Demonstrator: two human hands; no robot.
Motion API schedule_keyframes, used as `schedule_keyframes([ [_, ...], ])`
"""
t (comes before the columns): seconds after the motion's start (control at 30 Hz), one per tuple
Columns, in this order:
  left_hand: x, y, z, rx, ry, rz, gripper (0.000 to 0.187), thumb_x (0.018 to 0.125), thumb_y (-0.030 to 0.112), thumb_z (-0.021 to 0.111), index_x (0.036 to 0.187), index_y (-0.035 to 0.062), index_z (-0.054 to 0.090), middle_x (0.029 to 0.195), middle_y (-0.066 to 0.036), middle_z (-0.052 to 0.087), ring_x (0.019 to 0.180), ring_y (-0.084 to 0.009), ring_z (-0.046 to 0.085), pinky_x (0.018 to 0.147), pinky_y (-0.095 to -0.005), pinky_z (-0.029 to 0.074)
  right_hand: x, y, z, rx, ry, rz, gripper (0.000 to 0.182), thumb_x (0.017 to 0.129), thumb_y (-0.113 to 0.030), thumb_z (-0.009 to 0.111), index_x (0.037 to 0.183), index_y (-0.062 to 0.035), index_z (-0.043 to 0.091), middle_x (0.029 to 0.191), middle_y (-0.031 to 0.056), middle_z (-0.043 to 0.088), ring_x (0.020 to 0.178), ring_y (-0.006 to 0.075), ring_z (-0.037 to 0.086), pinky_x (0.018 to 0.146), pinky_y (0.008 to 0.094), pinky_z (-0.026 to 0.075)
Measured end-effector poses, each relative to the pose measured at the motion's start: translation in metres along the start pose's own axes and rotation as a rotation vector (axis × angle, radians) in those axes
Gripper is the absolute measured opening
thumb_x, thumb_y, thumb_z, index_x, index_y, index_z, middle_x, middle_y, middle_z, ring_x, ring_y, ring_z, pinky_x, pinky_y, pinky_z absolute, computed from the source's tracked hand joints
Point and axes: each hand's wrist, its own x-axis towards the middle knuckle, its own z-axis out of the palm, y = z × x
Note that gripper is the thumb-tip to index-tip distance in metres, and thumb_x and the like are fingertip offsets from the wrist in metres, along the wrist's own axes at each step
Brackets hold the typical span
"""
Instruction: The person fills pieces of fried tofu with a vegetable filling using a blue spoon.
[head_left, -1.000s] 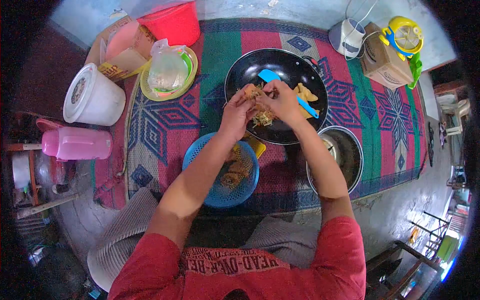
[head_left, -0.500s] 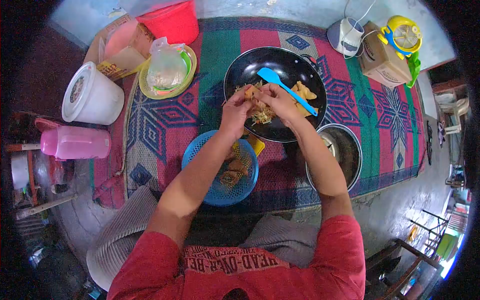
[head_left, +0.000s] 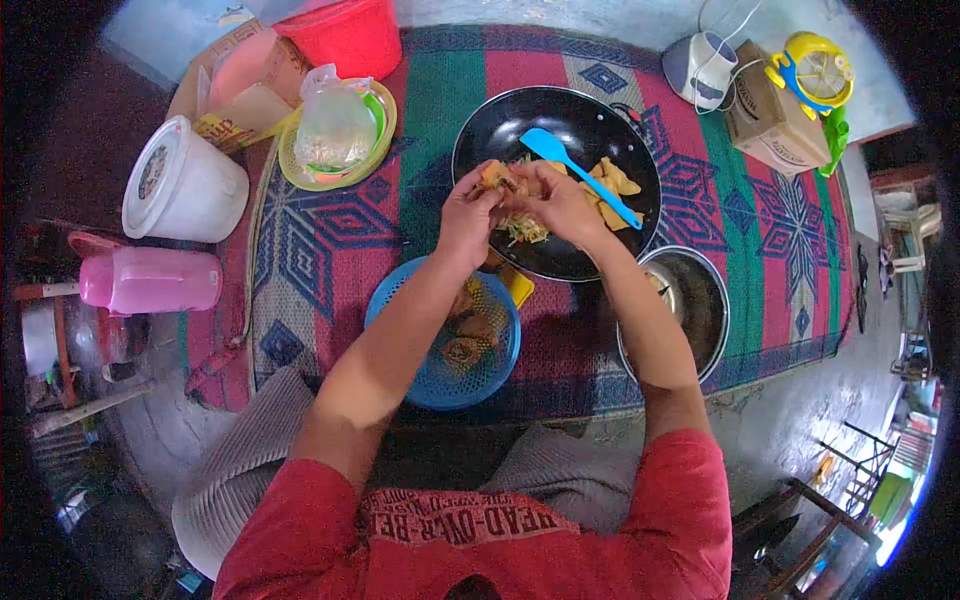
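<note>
My left hand (head_left: 467, 218) pinches a golden-brown piece of fried tofu (head_left: 493, 176) over the near left side of a black wok (head_left: 625, 135). Close beside it, my right hand (head_left: 568, 210) has its fingers bent together; what lies between them is hard to make out. Below both hands, a shredded vegetable filling (head_left: 525, 232) lies in the wok. Several tofu pieces (head_left: 612, 178) rest at the wok's right side, and a blue spatula (head_left: 580, 172) lies across them. Nearer to me, partly under my left forearm, a blue colander (head_left: 415, 380) holds several browned pieces.
A metal bowl (head_left: 708, 320) stands right of my right forearm. On the patterned mat (head_left: 330, 240) at left are a yellow basket (head_left: 297, 172) with a plastic bag, a white tub (head_left: 205, 195) and a pink jug (head_left: 165, 280). A cardboard box (head_left: 770, 125) sits back right.
The view has shifted slightly. My left hand has turned the tofu so more of it shows, and my right fingers have moved a little away from it.
</note>
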Motion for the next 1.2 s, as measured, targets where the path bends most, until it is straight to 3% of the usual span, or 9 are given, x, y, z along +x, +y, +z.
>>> schedule_keyframes([
  [0.27, -0.001, -0.001, -0.005, 0.027, -0.103, 0.010, 0.038, 0.076, -0.004, 0.048, 0.113, 0.0056, 0.047, 0.103, -0.007, 0.053, 0.085, -0.0142, 0.054, 0.071, -0.0264, 0.047, 0.013, 0.026, 0.006, -0.217, 0.178, -0.004, 0.025, 0.069, -0.014, 0.066, 0.086, -0.0018, 0.052, 0.082, 0.0085, 0.059, 0.077, 0.0150, 0.056, 0.068, 0.0273, 0.044],
  [0.47, 0.006, 0.008, -0.008, 0.064, -0.009, 0.000, 0.040, 0.075, -0.004, 0.050, 0.113, 0.0065, 0.045, 0.102, -0.007, 0.053, 0.086, -0.0166, 0.055, 0.072, -0.0293, 0.048, 0.024, 0.045, -0.016, 0.188, 0.097, 0.191, 0.019, 0.072, -0.018, 0.061, 0.077, -0.0015, 0.053, 0.078, 0.0105, 0.060, 0.070, 0.0185, 0.058, 0.062, 0.0307, 0.045],
  [0.53, 0.010, 0.011, -0.009, 0.060, 0.044, -0.004, 0.040, 0.075, -0.004, 0.050, 0.113, 0.0069, 0.045, 0.101, -0.007, 0.053, 0.086, -0.0176, 0.055, 0.072, -0.0305, 0.048, 0.019, 0.059, -0.025, -0.703, -0.082, 0.081, 0.015, 0.072, -0.015, 0.056, 0.075, 0.0002, 0.056, 0.079, 0.0146, 0.060, 0.071, 0.0272, 0.059, 0.062, 0.0357, 0.046],
  [0.57, 0.012, 0.011, -0.012, 0.054, 0.060, -0.019, 0.040, 0.075, -0.003, 0.051, 0.112, 0.0077, 0.044, 0.100, -0.007, 0.053, 0.087, -0.0182, 0.055, 0.072, -0.0314, 0.048, 0.019, 0.080, -0.021, -0.740, -0.076, 0.156, 0.011, 0.069, -0.011, 0.055, 0.075, -0.0014, 0.058, 0.081, 0.0176, 0.060, 0.074, 0.0333, 0.058, 0.063, 0.0405, 0.047],
  [0.83, 0.014, 0.003, -0.024, 0.044, 0.081, -0.050, 0.041, 0.074, -0.002, 0.052, 0.112, 0.0115, 0.045, 0.098, -0.007, 0.053, 0.087, -0.0191, 0.055, 0.072, -0.0323, 0.048, 0.024, 0.134, 0.009, -1.068, 0.030, 0.198, 0.016, 0.071, -0.018, 0.057, 0.084, -0.0080, 0.059, 0.077, 0.0171, 0.058, 0.077, 0.0334, 0.056, 0.066, 0.0419, 0.046],
  [0.93, 0.014, 0.004, -0.028, 0.066, 0.055, -0.038, 0.040, 0.074, -0.003, 0.051, 0.112, 0.0118, 0.046, 0.098, -0.007, 0.052, 0.087, -0.0189, 0.054, 0.072, -0.0324, 0.049, 0.027, 0.132, -0.002, -1.051, 0.022, 0.227, 0.014, 0.070, -0.018, 0.058, 0.077, -0.0063, 0.061, 0.072, 0.0170, 0.058, 0.072, 0.0330, 0.057, 0.063, 0.0406, 0.046],
  [1.0, 0.013, 0.005, -0.026, 0.105, 0.113, -0.052, 0.040, 0.075, -0.004, 0.049, 0.112, 0.0117, 0.047, 0.099, -0.007, 0.052, 0.086, -0.0185, 0.055, 0.072, -0.0317, 0.049, 0.015, 0.083, -0.020, -0.747, 0.052, -0.024, 0.012, 0.068, -0.015, 0.061, 0.073, -0.0051, 0.062, 0.066, 0.0139, 0.059, 0.061, 0.0257, 0.058, 0.057, 0.0349, 0.046],
  [1.13, 0.011, 0.000, -0.022, 0.119, 0.122, -0.059, 0.040, 0.076, -0.005, 0.048, 0.112, 0.0112, 0.046, 0.100, -0.007, 0.052, 0.085, -0.0182, 0.055, 0.070, -0.0304, 0.049, 0.018, 0.063, -0.039, 0.043, -0.075, 0.389, 0.010, 0.067, -0.009, 0.062, 0.070, 0.0002, 0.059, 0.065, 0.0089, 0.058, 0.061, 0.0171, 0.056, 0.055, 0.0252, 0.044],
  [1.2, 0.011, -0.003, -0.019, 0.139, 0.125, -0.071, 0.040, 0.076, -0.006, 0.048, 0.112, 0.0107, 0.046, 0.100, -0.008, 0.052, 0.084, -0.0178, 0.055, 0.069, -0.0302, 0.049, 0.016, 0.045, -0.042, 0.147, -0.053, 0.382, 0.013, 0.071, -0.010, 0.061, 0.078, 0.0001, 0.058, 0.068, 0.0055, 0.058, 0.062, 0.0126, 0.055, 0.055, 0.0221, 0.043],
])
